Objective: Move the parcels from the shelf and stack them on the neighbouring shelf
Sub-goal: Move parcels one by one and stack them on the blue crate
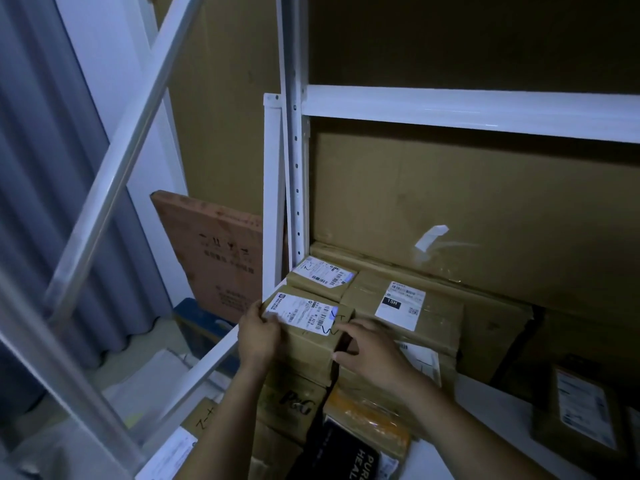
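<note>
A small brown cardboard parcel [311,327] with a white shipping label sits on top of a stack at the left end of the white shelf [491,420]. My left hand [258,336] grips its left side, thumb on the label. My right hand [370,351] holds its right side, fingers curled at the edge. Behind it lies another labelled parcel [322,277]. To its right a larger box [415,315] carries a white label marked 15H. Under the held parcel is a P&G box [294,403], with an orange parcel [367,420] and a black packet [343,455] nearer me.
A white upright post [294,168] and crossbeam [467,107] frame the shelf; big flat cardboard sheets line the back. A labelled parcel [581,410] lies at the right. A metal ladder [114,174] stands at the left, with a leaning reddish carton [214,251] and floor boxes behind it.
</note>
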